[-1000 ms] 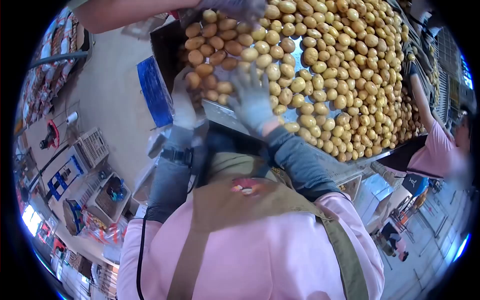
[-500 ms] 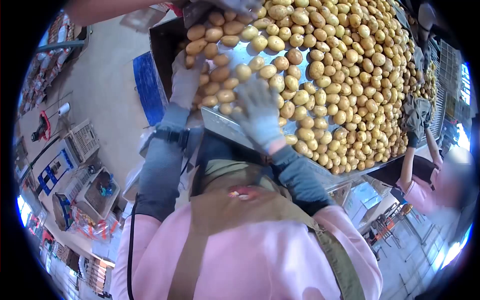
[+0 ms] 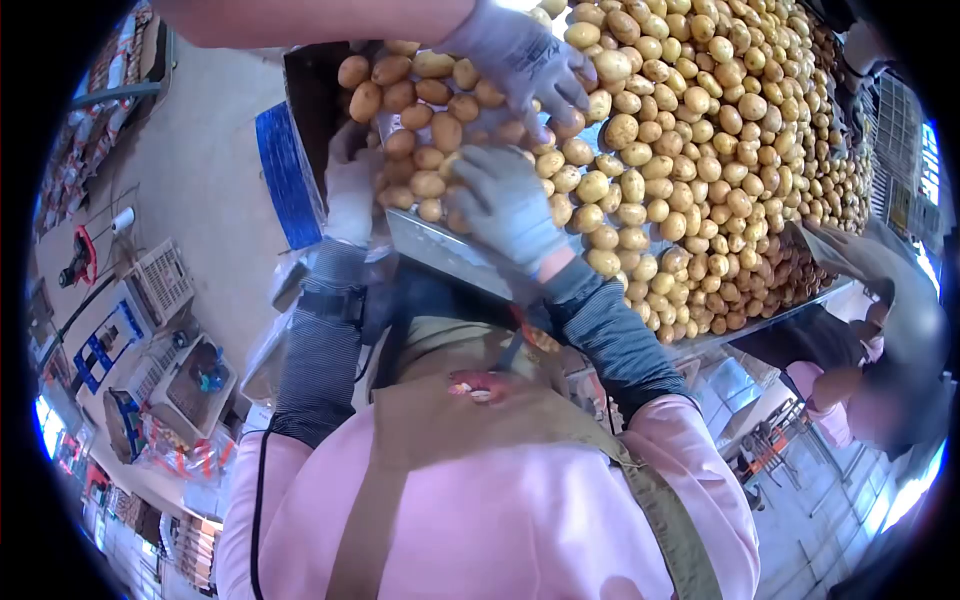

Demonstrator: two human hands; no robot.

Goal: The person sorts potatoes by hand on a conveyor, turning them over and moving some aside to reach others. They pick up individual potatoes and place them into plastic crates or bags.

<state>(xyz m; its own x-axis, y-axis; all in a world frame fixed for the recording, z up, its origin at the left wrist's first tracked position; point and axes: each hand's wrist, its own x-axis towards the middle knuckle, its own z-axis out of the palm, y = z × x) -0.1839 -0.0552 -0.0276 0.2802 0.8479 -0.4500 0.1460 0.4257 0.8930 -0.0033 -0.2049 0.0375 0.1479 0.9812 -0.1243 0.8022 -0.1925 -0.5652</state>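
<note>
Many round, yellow-brown potatoes (image 3: 700,150) lie over a metal table, whose pale edge (image 3: 445,252) faces my body. My right hand (image 3: 505,205), in a grey-white glove, rests on the potatoes near that edge, fingers spread and pointing up-left. At the table's left corner is my left hand (image 3: 352,185), gloved too, beside the outermost potatoes; its fingers are blurred and partly hidden. A co-worker's gloved hand (image 3: 530,65) reaches in from the top and touches potatoes just above my right hand.
A dark bin wall (image 3: 310,110) and a blue panel (image 3: 288,175) stand left of the table. Crates (image 3: 163,282) sit on the floor at the far left. Another person (image 3: 890,340) leans at the table's right side with an arm over the potatoes.
The co-worker's hand at the top has come down and right over the potatoes. My right hand has shifted slightly left. Potatoes have moved left, and the person at the right has leaned closer.
</note>
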